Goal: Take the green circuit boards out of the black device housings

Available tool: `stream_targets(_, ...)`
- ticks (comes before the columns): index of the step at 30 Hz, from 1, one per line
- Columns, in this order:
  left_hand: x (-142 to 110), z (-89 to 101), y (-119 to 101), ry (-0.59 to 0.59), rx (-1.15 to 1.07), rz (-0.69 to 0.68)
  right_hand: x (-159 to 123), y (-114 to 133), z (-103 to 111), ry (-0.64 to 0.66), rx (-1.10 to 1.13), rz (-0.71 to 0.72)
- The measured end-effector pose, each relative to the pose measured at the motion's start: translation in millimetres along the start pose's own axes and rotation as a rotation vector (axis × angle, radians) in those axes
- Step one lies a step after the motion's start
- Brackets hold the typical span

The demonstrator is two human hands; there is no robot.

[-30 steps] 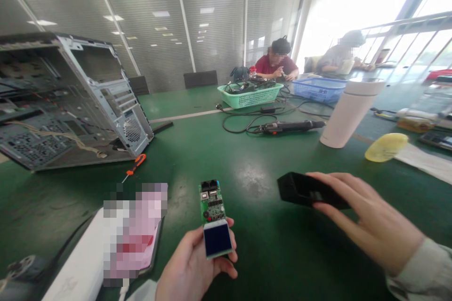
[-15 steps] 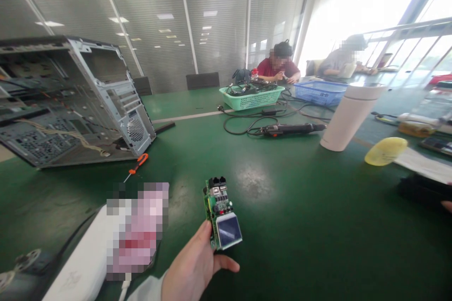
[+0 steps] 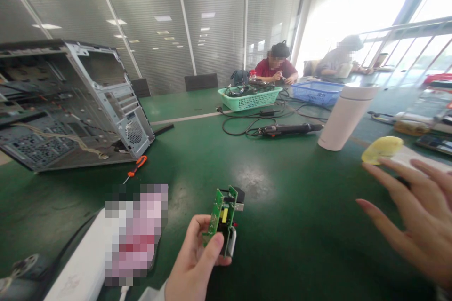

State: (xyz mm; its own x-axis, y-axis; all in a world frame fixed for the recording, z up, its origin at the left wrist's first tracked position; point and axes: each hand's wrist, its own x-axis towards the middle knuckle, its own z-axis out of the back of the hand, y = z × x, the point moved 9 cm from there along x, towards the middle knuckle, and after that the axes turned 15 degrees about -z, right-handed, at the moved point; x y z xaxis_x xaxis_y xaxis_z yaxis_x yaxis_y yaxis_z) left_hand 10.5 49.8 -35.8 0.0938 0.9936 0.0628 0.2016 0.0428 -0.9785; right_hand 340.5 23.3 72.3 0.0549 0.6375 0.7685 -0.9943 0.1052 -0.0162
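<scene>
My left hand (image 3: 192, 268) grips a small green circuit board (image 3: 225, 214) by its lower end, low in the middle of the view. The board is turned edge-on, its small display facing away to the right and black connectors at its top. My right hand (image 3: 416, 214) hovers at the right edge with fingers stretched out and apart, holding nothing. It is just in front of a yellow oval object (image 3: 382, 149) and some white paper (image 3: 413, 154). The two hands are well apart above the green table (image 3: 293, 225).
An open computer case (image 3: 67, 103) lies at the left with an orange-handled screwdriver (image 3: 136, 167) beside it. A white tumbler (image 3: 344, 115), a black electric screwdriver (image 3: 287, 128) with cable, a green basket (image 3: 250, 96) and a blue basket (image 3: 318, 90) stand farther back. Two other people sit behind.
My left hand has rotated the board from display-up to edge-on. My right hand held a black casing, carried it off to the right, and has come back into view open.
</scene>
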Motion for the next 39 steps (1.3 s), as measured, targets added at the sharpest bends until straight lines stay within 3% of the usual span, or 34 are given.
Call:
stream_targets(3,3.5,4.3,-11.4,-0.024,0.147,-0.101,0.6,65.9,17.5,0.001,0.194,0.132)
stream_targets(6,6.1,1.0,-25.5,-0.005,0.248,-0.204,-6.4,115.4,24.1,0.066,0.323,0.303)
stream_targets(9,5.7,-2.3,-33.2,0.024,0.359,-0.247,-9.4,149.0,25.3,0.140,0.450,0.369)
stream_targets(15,1.5,-4.4,-38.1,0.089,0.526,-0.361,-4.0,196.6,21.0,0.133,0.584,0.454)
stream_targets(22,-4.0,-10.4,-54.7,0.104,0.638,-0.541,0.2,198.9,15.1,0.203,0.775,0.447)
stream_targets(26,-1.9,-14.9,-56.8,0.131,0.608,-0.511,-7.4,197.3,0.8,0.372,0.944,0.372)
stream_targets(29,-1.5,-10.8,-52.9,0.078,0.526,-0.449,-14.3,196.2,-14.4,0.594,1.038,0.244)
stream_targets(34,-7.2,-1.4,-51.1,-0.060,0.392,-0.459,-19.8,186.7,-35.1,0.866,1.081,-0.007)
stream_targets(39,-5.1,3.7,-44.0,-0.108,0.405,-0.426,-33.0,174.3,-78.2,1.204,1.316,-0.513)
